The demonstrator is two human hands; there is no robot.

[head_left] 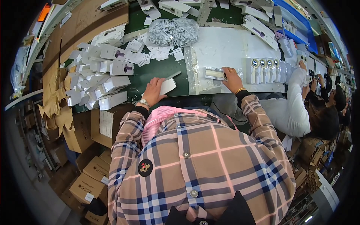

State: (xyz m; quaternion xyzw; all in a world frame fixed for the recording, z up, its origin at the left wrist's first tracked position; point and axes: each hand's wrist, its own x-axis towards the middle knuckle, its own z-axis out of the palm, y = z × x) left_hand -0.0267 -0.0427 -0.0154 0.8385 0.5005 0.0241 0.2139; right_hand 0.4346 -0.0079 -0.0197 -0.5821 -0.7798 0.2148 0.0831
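Note:
My left hand (153, 91) rests at the front of the green table, its fingers and thumb around the near end of a small white carton (168, 86). The carton lies on the table with a raised flap at its far end. My right hand (233, 80) is closed on the right end of a clear plastic tray (214, 73), over the white sheet. A pale, long item lies in that tray; my fingers hide its right end. Right of this hand stand several filled trays (264, 71), each showing a round, dark-ringed part at the top.
Opened white cartons (101, 67) are piled at the left. Folded leaflets (159, 53) lie behind my left hand, near a bag of coiled white cables (173, 33). A blue bin (300, 22) stands at the far right. A co-worker in a white sleeve (296, 93) sits at the right.

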